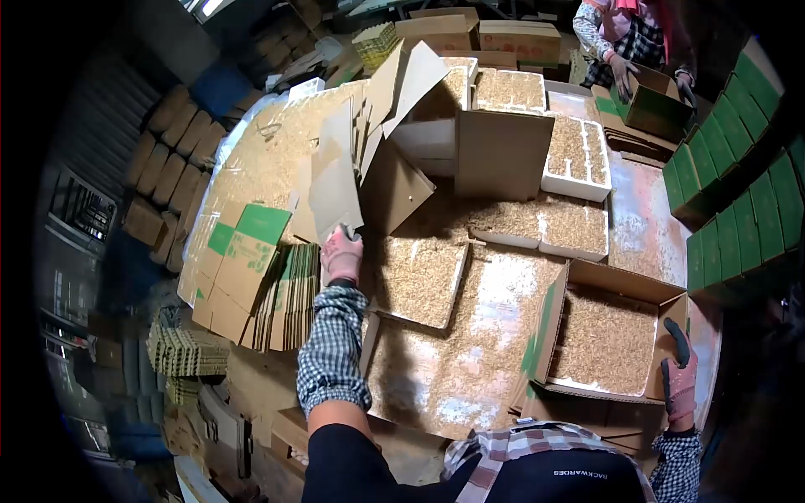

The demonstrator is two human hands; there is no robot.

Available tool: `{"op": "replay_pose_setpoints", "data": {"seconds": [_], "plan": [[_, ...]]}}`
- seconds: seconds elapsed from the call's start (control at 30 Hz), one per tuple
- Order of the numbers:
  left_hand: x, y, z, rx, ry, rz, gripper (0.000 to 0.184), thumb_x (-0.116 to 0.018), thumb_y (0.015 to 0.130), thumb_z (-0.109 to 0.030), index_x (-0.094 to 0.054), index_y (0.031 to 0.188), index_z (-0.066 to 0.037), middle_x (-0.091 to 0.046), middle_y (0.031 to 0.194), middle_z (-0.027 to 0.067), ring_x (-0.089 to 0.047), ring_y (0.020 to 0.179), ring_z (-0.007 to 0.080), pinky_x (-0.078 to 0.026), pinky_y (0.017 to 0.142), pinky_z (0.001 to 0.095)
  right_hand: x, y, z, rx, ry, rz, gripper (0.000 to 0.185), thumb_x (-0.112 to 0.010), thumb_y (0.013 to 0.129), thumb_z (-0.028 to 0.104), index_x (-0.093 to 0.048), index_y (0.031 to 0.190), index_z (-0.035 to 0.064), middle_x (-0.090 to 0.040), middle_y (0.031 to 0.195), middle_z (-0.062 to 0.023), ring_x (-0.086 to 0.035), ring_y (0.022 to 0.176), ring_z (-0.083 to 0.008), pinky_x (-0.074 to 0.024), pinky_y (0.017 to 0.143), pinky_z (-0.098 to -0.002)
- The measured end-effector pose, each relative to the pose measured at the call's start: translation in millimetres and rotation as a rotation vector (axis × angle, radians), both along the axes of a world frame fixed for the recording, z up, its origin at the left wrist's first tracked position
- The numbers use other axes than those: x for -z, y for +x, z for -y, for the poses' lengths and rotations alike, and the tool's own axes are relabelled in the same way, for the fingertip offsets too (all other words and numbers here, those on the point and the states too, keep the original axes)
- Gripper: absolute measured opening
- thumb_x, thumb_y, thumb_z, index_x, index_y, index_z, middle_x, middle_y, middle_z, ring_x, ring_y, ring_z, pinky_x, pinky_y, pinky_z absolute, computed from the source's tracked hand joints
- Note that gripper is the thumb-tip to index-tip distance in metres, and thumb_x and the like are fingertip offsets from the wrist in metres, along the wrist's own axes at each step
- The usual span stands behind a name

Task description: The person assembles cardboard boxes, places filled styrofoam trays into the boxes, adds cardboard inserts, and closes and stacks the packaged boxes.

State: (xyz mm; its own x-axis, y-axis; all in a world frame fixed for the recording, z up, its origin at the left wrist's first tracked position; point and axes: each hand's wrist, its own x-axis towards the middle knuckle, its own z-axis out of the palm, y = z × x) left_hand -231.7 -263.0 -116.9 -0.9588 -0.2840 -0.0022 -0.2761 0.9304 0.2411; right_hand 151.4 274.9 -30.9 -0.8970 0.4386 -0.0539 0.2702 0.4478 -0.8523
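Note:
My left hand, in a pink glove with dark grey fingertips, is closed on the lower edge of a grey-brown cardboard sheet. This sheet leans among other folded cardboard pieces. My right hand, gloved the same way, grips the right wall of an open cardboard box with green printing. Inside that box lies a white tray filled with light brown, grain-like shavings. Left of my left hand stands a row of flattened green-and-brown cartons.
White foam trays of shavings stand across the table. Upright cardboard rises in the middle. Green cartons are stacked at the right. Across the table, a co-worker's gloved hands hold another box. Egg trays are at lower left.

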Motion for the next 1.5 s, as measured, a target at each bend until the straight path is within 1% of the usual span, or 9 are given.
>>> {"op": "replay_pose_setpoints", "data": {"seconds": [0.33, 0.47, 0.8, 0.97, 1.03, 1.07, 1.17, 1.27, 1.5], "plan": [[-102.4, 177.5, -124.3, 0.384, 0.790, -0.571, 0.029, -0.062, 0.079, 0.007, -0.066, 0.103, -0.008, -0.068, 0.103, 0.0119, -0.066, 0.092, 0.0313, -0.053, 0.085, 0.0410, 33.1, 22.3, -20.5, 0.114, 0.008, -0.029, 0.051, -0.057, 0.090, 0.011, -0.044, 0.138, -0.0022, -0.051, 0.137, -0.0159, -0.047, 0.128, -0.0266, -0.0328, 0.110, -0.0334], [-154.1, 256.6, -273.6, 1.533, 0.111, -0.474, 0.016, -0.067, 0.081, -0.010, -0.069, 0.096, -0.010, -0.067, 0.106, 0.0076, -0.061, 0.105, 0.0279, -0.047, 0.093, 0.0407, 64.8, 13.4, -29.6, 0.140, -0.152, -0.301, 0.043, -0.057, 0.095, 0.010, -0.050, 0.135, 0.0001, -0.060, 0.126, -0.0108, -0.057, 0.113, -0.0179, -0.0417, 0.101, -0.0296], [-96.8, 243.6, -324.2, 1.719, -0.440, 0.251, 0.050, -0.070, 0.077, -0.029, -0.062, 0.124, -0.016, -0.056, 0.132, 0.0066, -0.046, 0.129, 0.0285, -0.026, 0.114, 0.0475, 62.6, 18.3, -27.0, 0.280, -0.693, -0.292, 0.051, -0.063, 0.088, 0.009, -0.049, 0.137, 0.0055, -0.063, 0.106, -0.0033, -0.059, 0.089, -0.0121, -0.0506, 0.078, -0.0249], [-97.5, 216.3, -292.0, 1.175, 0.882, -0.036, 0.041, -0.057, 0.086, -0.004, -0.054, 0.127, -0.004, -0.062, 0.121, 0.0120, -0.056, 0.117, 0.0260, -0.043, 0.102, 0.0391, 58.4, 30.1, -38.5, 0.130, -1.432, -0.406, 0.040, -0.057, 0.096, 0.027, -0.052, 0.126, 0.0002, -0.065, 0.104, -0.0095, -0.064, 0.091, -0.0186, -0.0532, 0.080, -0.0317], [-17.1, 213.6, -284.6, 1.082, 0.352, -0.110, 0.046, -0.063, 0.090, -0.016, -0.048, 0.131, -0.002, -0.060, 0.123, 0.0145, -0.059, 0.111, 0.0267, -0.047, 0.098, 0.0378, 129.4, 18.9, -30.0, 0.023, 0.229, -0.052, 0.071, -0.061, 0.086, 0.057, -0.052, 0.126, -0.0006, -0.056, 0.124, -0.0247, -0.051, 0.121, -0.0362, -0.0411, 0.103, -0.0471], [22.8, 212.4, -281.3, 1.035, 0.093, -0.127, 0.051, -0.065, 0.091, -0.023, -0.046, 0.133, -0.001, -0.059, 0.123, 0.0158, -0.060, 0.108, 0.0271, -0.049, 0.096, 0.0371, 170.2, 14.5, -20.5, 0.112, 0.211, 0.119, 0.089, -0.064, 0.077, 0.067, -0.047, 0.134, 0.0009, -0.048, 0.133, -0.0302, -0.044, 0.127, -0.0442, -0.0341, 0.109, -0.0500], [78.7, 213.2, -293.7, 0.591, 1.539, 0.314, 0.057, -0.072, 0.086, -0.012, -0.043, 0.135, -0.003, -0.057, 0.118, 0.0082, -0.056, 0.108, 0.0158, -0.049, 0.090, 0.0293, 124.6, 15.2, -16.9, 0.093, -0.162, -0.067, 0.096, -0.072, 0.077, 0.057, -0.032, 0.147, 0.0035, -0.039, 0.146, -0.0209, -0.037, 0.134, -0.0308, -0.0305, 0.112, -0.0406], [6.6, 199.3, -320.3, 0.662, 1.447, 0.172, 0.038, -0.062, 0.093, -0.015, -0.051, 0.127, -0.003, -0.057, 0.116, 0.0054, -0.054, 0.106, 0.0173, -0.045, 0.093, 0.0317, 69.6, 5.2, -62.3, -0.061, -0.796, -0.262, 0.094, -0.080, 0.077, 0.037, -0.030, 0.149, 0.0050, -0.041, 0.147, -0.0138, -0.037, 0.133, -0.0183, -0.0300, 0.111, -0.0315], [-217.5, 70.4, -456.2, 0.949, 1.856, 0.250, 0.024, -0.061, 0.091, -0.013, -0.061, 0.112, -0.002, -0.065, 0.103, 0.0096, -0.060, 0.094, 0.0205, -0.050, 0.084, 0.0375, -132.9, -15.4, -293.5, -0.109, -0.478, -1.409, 0.042, -0.062, 0.090, 0.025, -0.056, 0.125, 0.0011, -0.060, 0.120, -0.0069, -0.057, 0.106, -0.0152, -0.0471, 0.088, -0.0275]]}}
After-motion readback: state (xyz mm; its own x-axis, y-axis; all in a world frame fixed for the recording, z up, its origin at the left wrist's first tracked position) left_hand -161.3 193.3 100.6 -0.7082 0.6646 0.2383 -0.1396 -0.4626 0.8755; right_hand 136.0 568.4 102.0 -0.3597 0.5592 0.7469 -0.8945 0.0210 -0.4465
